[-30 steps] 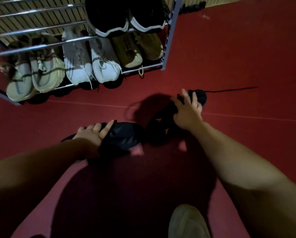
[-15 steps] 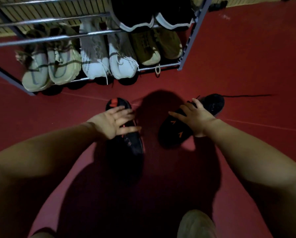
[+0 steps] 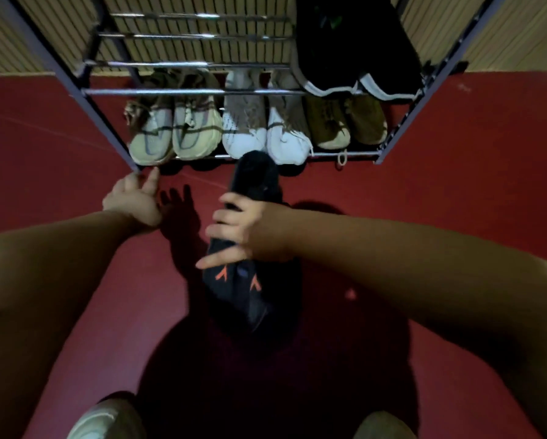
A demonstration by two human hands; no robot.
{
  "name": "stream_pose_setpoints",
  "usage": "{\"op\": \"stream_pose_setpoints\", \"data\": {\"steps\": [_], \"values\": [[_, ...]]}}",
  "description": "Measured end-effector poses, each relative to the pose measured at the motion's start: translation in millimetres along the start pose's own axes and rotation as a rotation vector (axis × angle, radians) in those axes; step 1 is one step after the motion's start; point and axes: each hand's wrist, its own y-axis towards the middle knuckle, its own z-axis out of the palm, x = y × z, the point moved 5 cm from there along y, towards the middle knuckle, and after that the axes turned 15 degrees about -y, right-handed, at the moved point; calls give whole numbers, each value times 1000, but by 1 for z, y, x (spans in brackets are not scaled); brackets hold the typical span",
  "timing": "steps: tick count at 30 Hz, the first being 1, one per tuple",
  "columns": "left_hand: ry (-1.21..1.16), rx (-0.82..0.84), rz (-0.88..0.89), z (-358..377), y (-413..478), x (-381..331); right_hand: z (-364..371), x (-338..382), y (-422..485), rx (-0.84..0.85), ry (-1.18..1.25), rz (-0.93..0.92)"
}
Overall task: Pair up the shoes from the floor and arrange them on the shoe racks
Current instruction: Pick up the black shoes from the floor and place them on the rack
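Note:
My right hand (image 3: 243,229) grips a pair of black shoes with orange marks (image 3: 234,280), held side by side with toes pointing at the shoe rack (image 3: 113,122). Their toe end (image 3: 254,175) reaches the front of the lowest shelf. My left hand (image 3: 132,198) is empty with fingers spread, just in front of the rack's left front leg. On the lowest shelf stand a pale green pair (image 3: 173,134), a white pair (image 3: 265,134) and an olive pair (image 3: 345,122). A black pair with white soles (image 3: 354,58) sits on the shelf above, at the right.
Red floor spreads around the rack. The upper shelf's chrome bars (image 3: 186,63) are bare on the left. A slatted wall (image 3: 487,36) stands behind. My two feet in light shoes (image 3: 104,419) show at the bottom edge.
The two black shoes lay apart on the floor, one under each hand. Now my right hand holds both together near the rack, and my left hand has let go and moved toward the rack's left leg.

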Motion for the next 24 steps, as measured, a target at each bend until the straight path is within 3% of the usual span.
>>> {"op": "stream_pose_setpoints", "data": {"steps": [2, 4, 7, 9, 10, 15, 16, 18, 24], "values": [[79, 20, 36, 2, -8, 6, 2, 8, 38, 216, -69, -155], [168, 101, 69, 9, -16, 15, 12, 24, 64, 462, -34, -184], [253, 252, 42, 28, -28, 36, 18, 49, 76, 477, 76, -64], [240, 358, -6, 41, -33, 49, 21, 67, 58, 390, 126, 118], [195, 420, -18, 45, -36, 50, 25, 75, 43, 344, 227, 307], [-30, 544, 59, 69, -61, 14, 47, 110, -67, 722, 706, 1175], [-78, 556, 61, 79, -71, 7, 53, 122, -82, 820, 865, 1246], [-148, 558, 66, 100, -92, -3, 49, 134, -88, 852, 1047, 1320], [-51, 311, 41, 134, -121, -18, 43, 164, -48, 771, 1181, 1419]]}}
